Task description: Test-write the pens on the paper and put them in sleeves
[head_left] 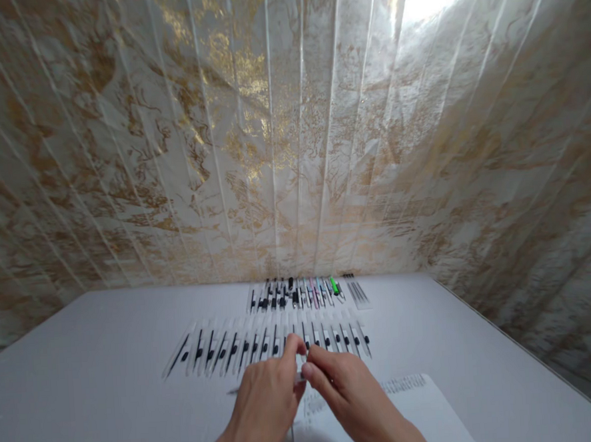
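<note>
My left hand (268, 389) and my right hand (343, 381) meet at the middle of the table's near part, thumbs and fingertips almost touching. Both are closed around a slim pen (301, 375), of which only a pale, clear piece shows between the fingertips. A thin grey tip (232, 391) juts out left of my left hand, seemingly the pen's other end. Just beyond the fingers, a long row of pen parts (226, 348) lies side by side: clear barrels, dark refills and small black pieces. Below my right hand is a white sheet or notebook page (427, 410) with dark markings.
Farther back stands a second row of pens (295, 294), several black, some pastel, one bright green (335, 286). Thin dark refills (358, 292) lie at its right end. A white table (109, 366) carries everything. Behind it hangs a shiny gold-patterned curtain (245, 137).
</note>
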Available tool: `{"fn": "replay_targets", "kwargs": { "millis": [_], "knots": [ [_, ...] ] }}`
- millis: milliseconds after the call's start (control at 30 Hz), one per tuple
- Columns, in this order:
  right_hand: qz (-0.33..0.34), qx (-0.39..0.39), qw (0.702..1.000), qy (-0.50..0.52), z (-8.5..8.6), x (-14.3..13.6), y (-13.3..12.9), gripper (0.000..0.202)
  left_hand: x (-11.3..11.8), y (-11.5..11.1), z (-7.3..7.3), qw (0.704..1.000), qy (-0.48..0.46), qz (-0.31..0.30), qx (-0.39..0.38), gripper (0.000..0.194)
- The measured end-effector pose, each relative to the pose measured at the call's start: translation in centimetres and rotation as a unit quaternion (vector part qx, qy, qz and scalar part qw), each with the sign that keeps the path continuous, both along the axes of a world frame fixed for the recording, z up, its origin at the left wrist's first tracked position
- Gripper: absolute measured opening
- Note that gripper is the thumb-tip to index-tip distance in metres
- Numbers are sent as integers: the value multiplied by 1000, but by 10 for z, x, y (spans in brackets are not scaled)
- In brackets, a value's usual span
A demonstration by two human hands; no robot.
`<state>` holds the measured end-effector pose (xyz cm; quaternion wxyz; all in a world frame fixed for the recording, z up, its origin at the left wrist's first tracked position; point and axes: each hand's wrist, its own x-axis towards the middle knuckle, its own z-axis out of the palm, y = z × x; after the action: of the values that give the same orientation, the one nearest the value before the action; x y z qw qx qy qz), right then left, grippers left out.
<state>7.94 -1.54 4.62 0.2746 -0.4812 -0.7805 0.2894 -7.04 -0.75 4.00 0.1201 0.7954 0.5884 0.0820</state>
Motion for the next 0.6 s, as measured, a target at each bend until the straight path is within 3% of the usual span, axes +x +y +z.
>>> {"fn": "replay_targets", "kwargs": {
  "millis": [133, 300, 400, 467, 533, 600],
  "knots": [
    [-13, -54, 996, 69, -5, 1, 3, 37, 1, -4, 1, 1000, 16, 9, 18, 40],
    [14, -62, 986, 152, 2, -3, -2, 24, -1, -10, -1, 987, -161, -16, -16, 50],
    [4, -39, 987, 156, 4, -2, -2, 20, 0, -12, 1, 963, -261, -61, -8, 68],
    [-31, -4, 983, 181, 5, 5, 3, 23, 0, -14, 6, 950, -295, -69, 70, 72],
    [-72, 9, 968, 241, 7, 18, 12, 24, -2, -20, 5, 921, -350, -71, 159, 64],
    [-91, -18, 944, 315, 9, 32, 21, 26, -5, -33, -13, 875, -443, -93, 172, 47]
  ]
}}
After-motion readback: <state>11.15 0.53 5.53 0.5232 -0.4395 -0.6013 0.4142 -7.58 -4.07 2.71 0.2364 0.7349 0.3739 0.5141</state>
